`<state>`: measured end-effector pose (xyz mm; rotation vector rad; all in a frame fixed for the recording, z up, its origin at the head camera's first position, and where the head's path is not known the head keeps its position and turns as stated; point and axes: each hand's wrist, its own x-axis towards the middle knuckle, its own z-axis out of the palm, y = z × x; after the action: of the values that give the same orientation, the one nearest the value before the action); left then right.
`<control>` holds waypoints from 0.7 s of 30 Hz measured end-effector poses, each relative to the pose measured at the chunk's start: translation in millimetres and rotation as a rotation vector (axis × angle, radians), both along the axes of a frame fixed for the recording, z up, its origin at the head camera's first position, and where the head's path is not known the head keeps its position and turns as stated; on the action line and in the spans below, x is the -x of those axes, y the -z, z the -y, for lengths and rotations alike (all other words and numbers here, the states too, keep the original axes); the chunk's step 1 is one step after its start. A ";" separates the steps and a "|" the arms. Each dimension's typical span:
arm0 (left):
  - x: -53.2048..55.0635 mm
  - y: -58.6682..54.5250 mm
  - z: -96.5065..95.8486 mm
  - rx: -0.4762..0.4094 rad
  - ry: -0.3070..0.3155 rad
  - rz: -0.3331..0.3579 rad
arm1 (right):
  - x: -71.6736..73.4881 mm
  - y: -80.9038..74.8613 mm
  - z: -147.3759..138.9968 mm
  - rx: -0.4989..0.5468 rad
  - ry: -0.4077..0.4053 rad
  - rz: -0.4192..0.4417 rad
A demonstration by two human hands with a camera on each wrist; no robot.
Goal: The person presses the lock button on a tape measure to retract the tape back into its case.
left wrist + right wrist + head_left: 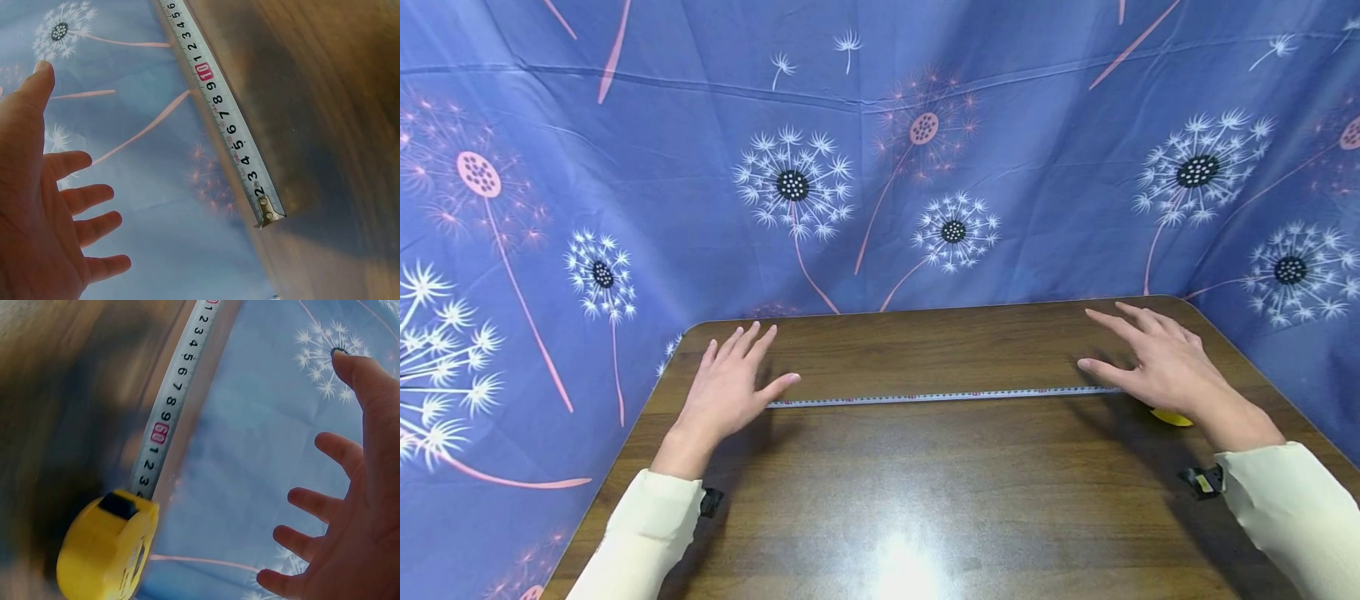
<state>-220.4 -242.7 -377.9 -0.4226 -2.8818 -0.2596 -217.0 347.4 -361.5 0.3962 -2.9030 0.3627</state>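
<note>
A tape measure lies on the wooden table with its blade (940, 397) drawn out from left to right. Its yellow case (103, 547) sits at the right end, mostly covered by the right hand in the head view. The metal end hook (270, 211) is at the left end, beside low centimetre numbers. My left hand (722, 387) hovers by the hook end, fingers spread, holding nothing. My right hand (1165, 367) hovers over the case end with its fingers apart and nothing in them. In both wrist views the fingers stand clear of the tape.
The brown table (880, 483) has rounded far corners and a bright glare near the front. Blue cloth (1030, 250) with dandelion prints hangs behind and along both sides. A small black device (1202, 482) is strapped at the right wrist, another (711, 502) at the left.
</note>
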 end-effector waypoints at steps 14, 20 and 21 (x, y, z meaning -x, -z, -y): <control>-6.9 4.9 11.7 -0.023 -0.012 0.011 | -10.0 10.7 -24.0 -0.007 0.016 0.035; -9.4 10.7 19.1 -0.040 -0.014 -0.002 | -13.2 17.9 -33.9 0.018 0.016 0.039; -9.8 11.5 20.3 -0.042 -0.012 -0.001 | -13.7 19.2 -35.8 0.022 0.018 0.045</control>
<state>-210.6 -263.0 -389.4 -0.3984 -2.8715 -0.3167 -203.3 383.2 -380.6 0.3622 -2.9413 0.4056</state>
